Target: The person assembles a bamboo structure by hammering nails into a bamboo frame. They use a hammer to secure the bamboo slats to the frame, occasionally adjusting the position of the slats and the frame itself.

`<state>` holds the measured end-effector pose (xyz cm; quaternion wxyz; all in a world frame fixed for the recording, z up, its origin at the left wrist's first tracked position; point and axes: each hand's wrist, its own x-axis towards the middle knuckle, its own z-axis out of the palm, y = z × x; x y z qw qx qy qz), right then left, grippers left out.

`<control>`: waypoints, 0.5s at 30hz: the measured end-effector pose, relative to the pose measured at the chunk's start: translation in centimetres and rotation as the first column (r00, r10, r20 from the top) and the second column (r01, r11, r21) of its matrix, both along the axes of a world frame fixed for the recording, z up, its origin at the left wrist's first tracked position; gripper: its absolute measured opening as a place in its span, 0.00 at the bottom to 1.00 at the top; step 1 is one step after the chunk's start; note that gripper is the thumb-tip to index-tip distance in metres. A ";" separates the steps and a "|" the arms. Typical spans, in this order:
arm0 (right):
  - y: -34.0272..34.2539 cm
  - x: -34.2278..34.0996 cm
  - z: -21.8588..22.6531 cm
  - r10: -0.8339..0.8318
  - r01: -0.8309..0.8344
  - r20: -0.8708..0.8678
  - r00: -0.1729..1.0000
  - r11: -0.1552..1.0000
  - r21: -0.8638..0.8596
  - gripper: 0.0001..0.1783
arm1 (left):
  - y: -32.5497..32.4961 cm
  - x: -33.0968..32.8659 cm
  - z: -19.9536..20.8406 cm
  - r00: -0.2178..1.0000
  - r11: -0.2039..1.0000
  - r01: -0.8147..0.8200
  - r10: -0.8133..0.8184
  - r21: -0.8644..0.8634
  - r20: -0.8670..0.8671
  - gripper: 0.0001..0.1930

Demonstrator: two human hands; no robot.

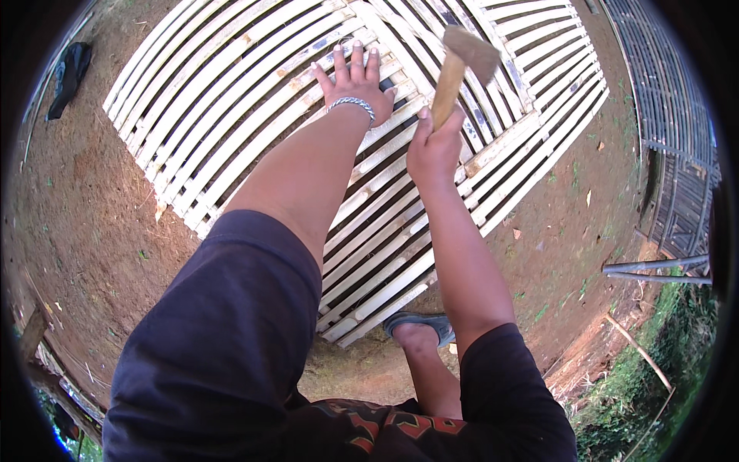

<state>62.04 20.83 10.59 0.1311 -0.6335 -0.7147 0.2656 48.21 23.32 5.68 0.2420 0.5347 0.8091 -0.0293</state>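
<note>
A hatchet with a wooden handle and a dull brown, flaring metal head is raised over a panel of pale bamboo slats. My right hand is wrapped round its handle, thumb along the wood. The blade side of the head points right. To the left, my left hand lies flat on the slats with its fingers spread, holding nothing. A silver chain bracelet circles that wrist. Under and beside my hands, diagonal strips cross the slats; whether a nail is there is too small to tell.
Brown earth surrounds the panel. A dark cloth or bag lies at the far left. A slatted bamboo fence stands on the right, with poles below it. My sandalled foot is by the panel's near edge.
</note>
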 end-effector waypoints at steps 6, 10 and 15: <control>2.5 -0.2 0.6 0.106 -0.094 0.122 0.987 0.990 -0.101 0.18 | -0.3 -0.2 -0.7 1.000 1.000 0.007 -0.007 0.010 -0.007 0.42; 0.8 0.2 -0.1 -0.044 0.059 -0.153 0.987 0.994 0.095 0.17 | 0.0 0.1 -0.4 1.000 0.999 0.002 -0.003 0.033 0.009 0.42; 2.8 0.2 0.8 0.133 -0.113 0.168 0.977 0.986 -0.126 0.16 | -0.3 -0.4 -0.7 1.000 1.000 0.003 -0.003 0.007 -0.007 0.42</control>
